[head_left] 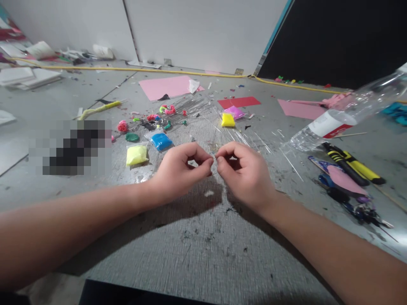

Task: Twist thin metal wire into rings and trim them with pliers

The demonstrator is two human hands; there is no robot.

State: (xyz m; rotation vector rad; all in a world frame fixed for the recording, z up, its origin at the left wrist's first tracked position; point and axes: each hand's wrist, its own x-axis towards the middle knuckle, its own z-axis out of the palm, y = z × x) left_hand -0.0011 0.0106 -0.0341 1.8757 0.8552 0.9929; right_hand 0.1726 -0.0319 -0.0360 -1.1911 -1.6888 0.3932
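Note:
Over the grey table, my left hand and my right hand face each other at the middle of the head view. Thumb and forefinger of each hand are pinched, and the fingertips almost meet. Something tiny shows between them, too small to name. Left of my left hand lie a pale yellow clay packet and a blue clay packet. Beyond the hands are a bright yellow packet, a purple packet and scattered thin wires.
A clear plastic bottle lies tilted at the right, near black-and-yellow pliers and a dark bunch of small items. Red and pink beadlike bits, pink paper and a red strip lie farther back. A yellow cord runs along the wall.

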